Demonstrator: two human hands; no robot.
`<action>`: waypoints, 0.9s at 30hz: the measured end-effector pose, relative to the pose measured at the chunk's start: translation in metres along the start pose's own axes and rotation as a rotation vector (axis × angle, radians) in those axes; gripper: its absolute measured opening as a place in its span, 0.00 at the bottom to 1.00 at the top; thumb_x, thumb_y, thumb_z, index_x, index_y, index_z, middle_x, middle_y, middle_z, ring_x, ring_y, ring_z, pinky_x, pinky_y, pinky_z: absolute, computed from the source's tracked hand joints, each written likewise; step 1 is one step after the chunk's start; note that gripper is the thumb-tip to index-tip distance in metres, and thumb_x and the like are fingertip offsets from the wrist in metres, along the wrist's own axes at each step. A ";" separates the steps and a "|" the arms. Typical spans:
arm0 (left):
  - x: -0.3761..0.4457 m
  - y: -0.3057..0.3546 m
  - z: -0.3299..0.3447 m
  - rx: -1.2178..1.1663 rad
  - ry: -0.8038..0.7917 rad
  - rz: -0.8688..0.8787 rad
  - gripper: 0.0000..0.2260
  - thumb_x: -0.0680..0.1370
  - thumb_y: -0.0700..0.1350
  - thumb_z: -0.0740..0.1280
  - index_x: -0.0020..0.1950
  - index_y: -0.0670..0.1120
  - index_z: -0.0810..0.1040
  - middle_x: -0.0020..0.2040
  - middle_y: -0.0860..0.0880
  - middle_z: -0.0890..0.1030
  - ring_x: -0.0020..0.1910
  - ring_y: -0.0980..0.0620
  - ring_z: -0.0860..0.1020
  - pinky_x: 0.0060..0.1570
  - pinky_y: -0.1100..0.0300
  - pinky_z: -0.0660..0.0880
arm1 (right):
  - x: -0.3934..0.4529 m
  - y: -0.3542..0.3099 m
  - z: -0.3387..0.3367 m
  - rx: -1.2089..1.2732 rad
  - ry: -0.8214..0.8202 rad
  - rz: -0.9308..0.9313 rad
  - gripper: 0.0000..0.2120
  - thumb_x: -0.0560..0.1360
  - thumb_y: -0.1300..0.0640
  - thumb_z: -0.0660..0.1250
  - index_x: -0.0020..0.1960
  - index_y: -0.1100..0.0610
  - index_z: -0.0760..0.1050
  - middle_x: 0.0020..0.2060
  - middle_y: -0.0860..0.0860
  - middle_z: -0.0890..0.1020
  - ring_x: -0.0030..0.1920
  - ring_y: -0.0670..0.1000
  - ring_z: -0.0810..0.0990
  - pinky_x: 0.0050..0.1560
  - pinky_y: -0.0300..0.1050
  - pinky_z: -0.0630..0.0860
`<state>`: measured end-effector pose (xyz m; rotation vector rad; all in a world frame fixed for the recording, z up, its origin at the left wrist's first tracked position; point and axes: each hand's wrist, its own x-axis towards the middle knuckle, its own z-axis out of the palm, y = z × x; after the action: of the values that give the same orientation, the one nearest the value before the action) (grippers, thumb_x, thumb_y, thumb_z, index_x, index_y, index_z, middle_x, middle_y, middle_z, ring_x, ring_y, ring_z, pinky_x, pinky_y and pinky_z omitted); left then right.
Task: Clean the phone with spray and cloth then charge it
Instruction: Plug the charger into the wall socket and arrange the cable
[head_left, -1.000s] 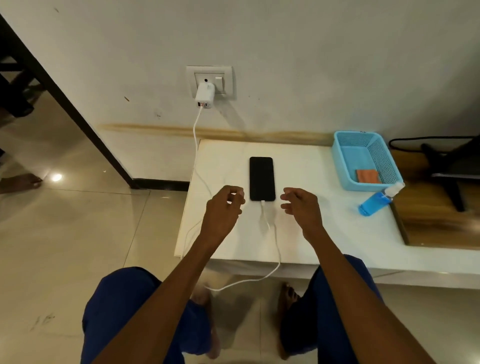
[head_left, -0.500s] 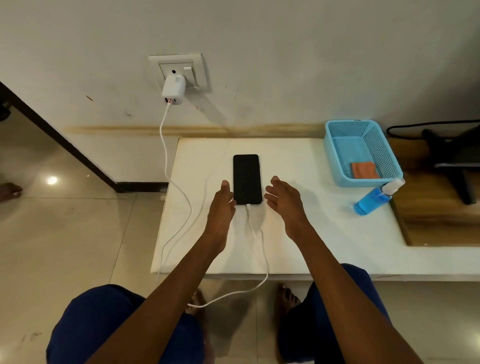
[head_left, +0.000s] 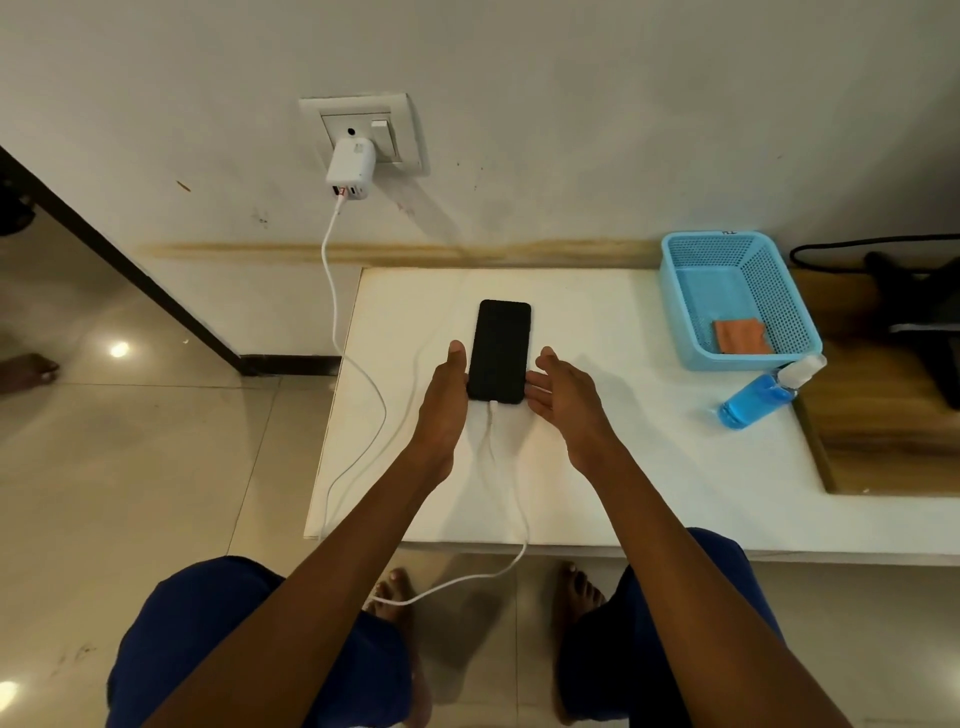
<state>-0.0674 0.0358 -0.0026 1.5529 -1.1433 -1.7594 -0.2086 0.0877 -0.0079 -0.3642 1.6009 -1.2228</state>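
A black phone (head_left: 500, 347) lies screen up on the white table (head_left: 623, 467), its dark screen facing me. A white cable (head_left: 332, 291) is plugged into its near end and runs off the table edge up to a white charger (head_left: 350, 166) in the wall socket (head_left: 363, 127). My left hand (head_left: 444, 400) touches the phone's left edge with straight fingers. My right hand (head_left: 563, 397) lies open at the phone's right edge, fingers straight. A blue spray bottle (head_left: 761, 397) lies on its side at the right. An orange cloth (head_left: 740, 336) sits in the blue basket (head_left: 675, 312).
A wooden surface (head_left: 883, 441) with a black stand and cable adjoins the table at the right. Tiled floor (head_left: 130, 467) spreads left and in front, with my bare feet under the table edge. Another person's foot (head_left: 28, 370) shows at far left.
Both hands moved forward from near the cable plug to flank the phone's lower sides, their fingers straightening. The camera view moved closer.
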 end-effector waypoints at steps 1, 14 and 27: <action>0.002 0.002 -0.001 0.009 0.001 -0.001 0.32 0.80 0.68 0.52 0.77 0.49 0.65 0.73 0.48 0.71 0.71 0.50 0.70 0.75 0.50 0.62 | -0.001 0.000 0.001 0.017 -0.011 0.007 0.15 0.82 0.44 0.60 0.62 0.52 0.74 0.47 0.46 0.82 0.48 0.44 0.83 0.49 0.38 0.77; 0.033 0.028 -0.011 0.192 -0.044 0.065 0.31 0.81 0.68 0.48 0.75 0.50 0.67 0.69 0.51 0.72 0.68 0.52 0.69 0.63 0.57 0.61 | -0.005 0.007 0.031 0.223 -0.145 -0.017 0.15 0.82 0.48 0.61 0.67 0.50 0.71 0.61 0.48 0.79 0.62 0.49 0.79 0.66 0.47 0.75; 0.090 0.035 -0.012 1.025 -0.042 0.348 0.35 0.76 0.59 0.70 0.76 0.45 0.62 0.72 0.42 0.69 0.71 0.41 0.67 0.66 0.50 0.65 | 0.040 -0.016 -0.001 -0.349 0.108 -0.252 0.20 0.81 0.57 0.62 0.72 0.49 0.68 0.56 0.48 0.81 0.58 0.52 0.81 0.63 0.52 0.76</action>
<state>-0.0789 -0.0597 -0.0197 1.6415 -2.3822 -0.9754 -0.2311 0.0516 -0.0160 -0.7506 1.9100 -1.1617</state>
